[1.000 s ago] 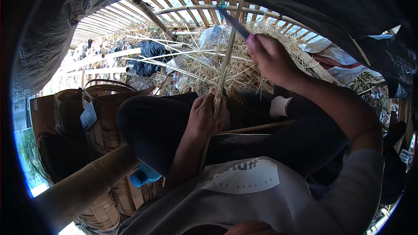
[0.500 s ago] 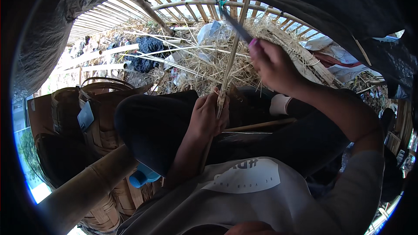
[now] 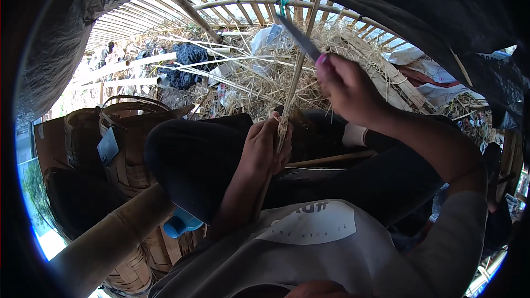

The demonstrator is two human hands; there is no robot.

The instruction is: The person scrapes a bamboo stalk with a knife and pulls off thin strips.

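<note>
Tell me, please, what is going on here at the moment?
A seated person grips a long strip, apparently bamboo, in the left hand, with its far end slanting up and away. The right hand holds a knife whose blade crosses the strip in view; whether they touch, I cannot tell. Beyond lie pale shavings; woven baskets are at the person's left.

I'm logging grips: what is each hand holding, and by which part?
Left hand: a long pale strip, partway along its length. Right hand: a knife, by the handle.
</note>
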